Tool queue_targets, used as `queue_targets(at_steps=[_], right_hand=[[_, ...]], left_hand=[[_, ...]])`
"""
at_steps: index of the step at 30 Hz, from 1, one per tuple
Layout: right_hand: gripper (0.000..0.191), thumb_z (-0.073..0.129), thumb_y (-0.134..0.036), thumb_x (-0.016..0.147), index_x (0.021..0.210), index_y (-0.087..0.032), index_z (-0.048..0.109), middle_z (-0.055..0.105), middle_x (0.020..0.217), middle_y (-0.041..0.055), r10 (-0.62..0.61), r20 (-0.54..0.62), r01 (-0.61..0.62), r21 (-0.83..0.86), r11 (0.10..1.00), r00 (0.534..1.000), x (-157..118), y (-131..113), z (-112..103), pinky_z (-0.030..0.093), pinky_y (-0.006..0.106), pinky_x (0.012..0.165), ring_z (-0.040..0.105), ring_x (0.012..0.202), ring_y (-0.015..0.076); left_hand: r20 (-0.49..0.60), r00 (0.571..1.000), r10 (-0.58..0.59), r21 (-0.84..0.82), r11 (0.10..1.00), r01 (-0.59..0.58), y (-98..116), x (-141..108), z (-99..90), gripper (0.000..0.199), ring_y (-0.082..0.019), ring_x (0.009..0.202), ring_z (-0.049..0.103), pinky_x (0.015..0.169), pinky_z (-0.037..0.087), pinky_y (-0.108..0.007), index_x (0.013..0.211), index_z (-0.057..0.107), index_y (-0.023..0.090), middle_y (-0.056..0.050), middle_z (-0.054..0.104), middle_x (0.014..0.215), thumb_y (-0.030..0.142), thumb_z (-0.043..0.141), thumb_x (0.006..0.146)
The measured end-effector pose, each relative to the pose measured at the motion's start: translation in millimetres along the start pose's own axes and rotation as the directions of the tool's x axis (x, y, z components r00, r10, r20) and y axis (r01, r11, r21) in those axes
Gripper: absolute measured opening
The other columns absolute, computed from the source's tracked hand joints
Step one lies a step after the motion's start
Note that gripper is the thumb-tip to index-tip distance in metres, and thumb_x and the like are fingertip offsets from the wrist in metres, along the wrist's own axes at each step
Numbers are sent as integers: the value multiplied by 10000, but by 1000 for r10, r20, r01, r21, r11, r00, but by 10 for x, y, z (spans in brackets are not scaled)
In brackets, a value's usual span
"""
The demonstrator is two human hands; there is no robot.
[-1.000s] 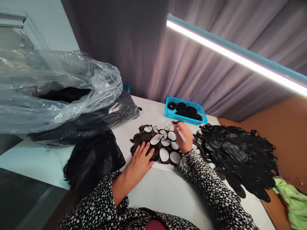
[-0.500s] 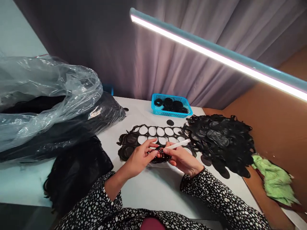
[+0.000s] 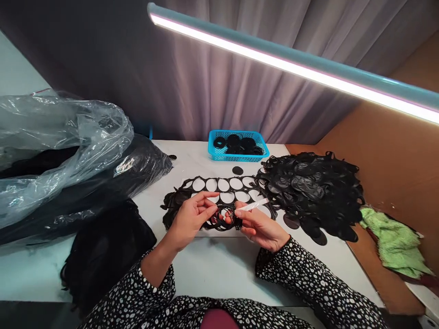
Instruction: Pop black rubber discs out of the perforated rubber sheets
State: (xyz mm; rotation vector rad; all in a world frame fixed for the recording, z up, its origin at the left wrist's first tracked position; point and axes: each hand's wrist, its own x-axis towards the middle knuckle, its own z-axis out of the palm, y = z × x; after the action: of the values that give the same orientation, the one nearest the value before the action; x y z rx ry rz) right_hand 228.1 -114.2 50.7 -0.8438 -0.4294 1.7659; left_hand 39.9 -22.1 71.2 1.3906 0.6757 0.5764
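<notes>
My right hand (image 3: 264, 228) is closed, with a slim white stick-like tool (image 3: 254, 205) between thumb and index finger. Its tip end is hidden. Thin black rings (image 3: 221, 224) hang in a loose bundle between my hands, and the right fingers hold their right side. My left hand (image 3: 192, 219) has its thumb and bent fingers at the bundle's left side; the index finger stands apart from the thumb. Under both hands lies a black cut-out sheet (image 3: 221, 191) with rows of round holes showing white. At its left end, black discs still fill some holes.
A blue basket (image 3: 239, 158) with black rings stands behind. One black disc (image 3: 238, 170) lies before it. To the right are a heap of black cut pieces (image 3: 312, 192) and a green cloth (image 3: 394, 240). Left are plastic bags (image 3: 103, 123) and black material (image 3: 106, 251). A lamp (image 3: 274, 59) hangs overhead.
My hands have drawn slightly apart, and more of the black ring bundle shows between them. The whole view has shifted a little.
</notes>
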Motion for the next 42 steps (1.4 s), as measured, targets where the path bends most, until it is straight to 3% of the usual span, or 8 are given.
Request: queue_targets(at_steps=[7,10,14,19,25,34,40,42], right_hand=[[298,775,-258,782,769,-177,488,662,903,57,16,144,-17,7,1000,989,-83,-1,54,387,64,399,642,785,99],[278,764,-272,790,771,-167,507,658,946,77,-6,249,3,12,1000,969,-114,14,137,438,87,438,647,844,124],[295,759,-306,792,750,-164,503,656,942,85,-34,314,43,-23,999,949,-112,50,227,445,111,393,659,758,129],[285,756,-299,797,758,-166,507,655,923,71,-26,308,48,-64,997,951,-114,67,267,447,120,363,649,669,113],[281,747,-296,804,766,-172,497,628,866,38,-28,275,41,-41,998,961,-126,62,218,399,100,332,649,698,121],[258,727,-265,828,768,-173,493,605,821,15,-49,208,61,-49,997,977,-133,-57,106,341,85,331,593,658,85],[262,731,-298,817,774,-184,499,593,857,19,-89,189,102,-58,993,978,-110,-93,58,312,102,356,571,695,91],[266,719,-325,823,772,-193,493,580,837,17,-105,204,132,-124,984,973,-120,-104,59,341,130,396,568,721,109]], left_hand=[[-29,1000,1,62,998,1,21,2,14,380,-188,1020,608,900,473,-319,1192,619,186,-64,646,1047,301,697,838],[154,978,-141,-100,983,157,-8,-14,28,552,-184,1065,581,932,444,-321,1299,565,222,-79,603,1196,304,755,787],[442,859,-258,-331,844,423,-76,-6,53,670,-83,606,562,681,443,-246,1393,480,212,26,601,751,285,747,783],[490,816,-307,-373,772,514,-143,48,101,618,-78,484,514,601,418,-212,1333,544,195,69,532,539,108,639,729],[481,829,-283,-482,704,521,-144,61,118,463,-166,580,612,638,477,-304,1252,582,165,0,604,623,287,570,806],[406,896,-179,-420,834,357,54,28,58,551,-208,950,646,942,432,-386,1337,470,203,-84,645,1029,376,669,853],[376,901,-217,-261,908,327,13,87,138,681,-175,918,655,848,466,-311,1338,491,232,-50,610,1022,132,761,721],[284,944,-167,-168,961,220,-27,134,157,612,-157,864,649,827,473,-305,1327,509,214,-34,613,961,124,703,753]])
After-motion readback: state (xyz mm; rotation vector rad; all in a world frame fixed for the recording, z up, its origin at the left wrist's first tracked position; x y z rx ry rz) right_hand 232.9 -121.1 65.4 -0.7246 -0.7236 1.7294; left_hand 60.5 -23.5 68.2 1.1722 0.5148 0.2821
